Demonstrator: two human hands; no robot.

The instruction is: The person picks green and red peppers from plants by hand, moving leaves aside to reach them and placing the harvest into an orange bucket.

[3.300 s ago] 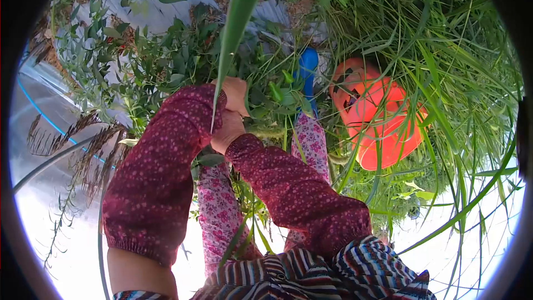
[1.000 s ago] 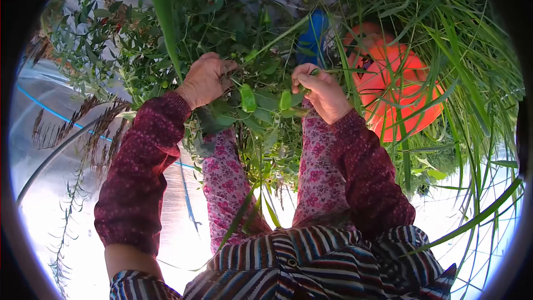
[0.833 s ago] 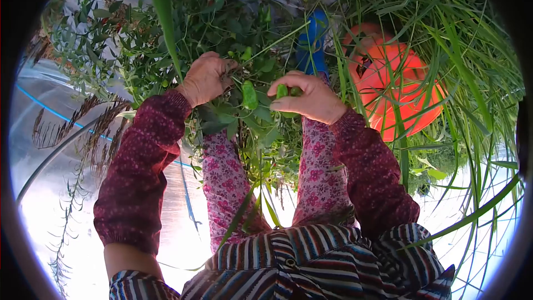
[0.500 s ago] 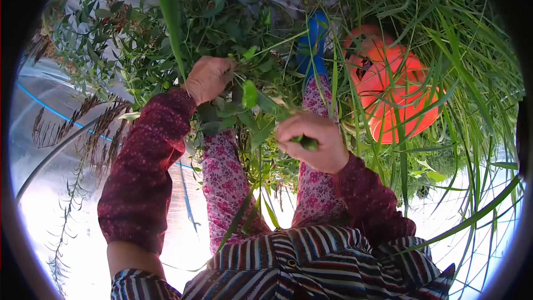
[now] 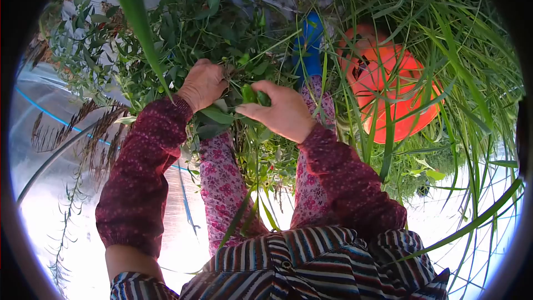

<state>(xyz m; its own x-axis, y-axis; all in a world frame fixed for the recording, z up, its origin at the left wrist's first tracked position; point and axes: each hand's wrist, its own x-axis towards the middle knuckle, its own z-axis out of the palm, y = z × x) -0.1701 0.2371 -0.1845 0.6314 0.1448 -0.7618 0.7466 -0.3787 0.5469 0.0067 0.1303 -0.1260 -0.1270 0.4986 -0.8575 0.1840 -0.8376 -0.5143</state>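
Observation:
Leafy pepper plants [image 5: 191,28] with thin stems fill the space in front of my legs. My left hand [image 5: 204,84] is closed around stems of the plant, its fingertips partly hidden by the foliage. Beside it, my right hand [image 5: 282,112] has thumb and fingers curled round green peppers. One green pepper [image 5: 249,94] shows at the fingertips among the leaves. Another green pepper [image 5: 263,99] lies deeper, between thumb and forefinger. Maroon dotted sleeves cover both forearms.
An orange-red bucket [image 5: 397,100] stands at the right, partly behind long grass [image 5: 466,66]. A blue boot [image 5: 308,44] stands among the plants. To the left are clear plastic sheeting [image 5: 55,133] and a blue line [image 5: 47,110]. A broad blade of grass [image 5: 133,16] hangs close to the camera.
My right hand has moved left and up, from near my knee to the hanging green pepper, turning its fingers toward it. My left hand stays at the stems, shifted slightly.

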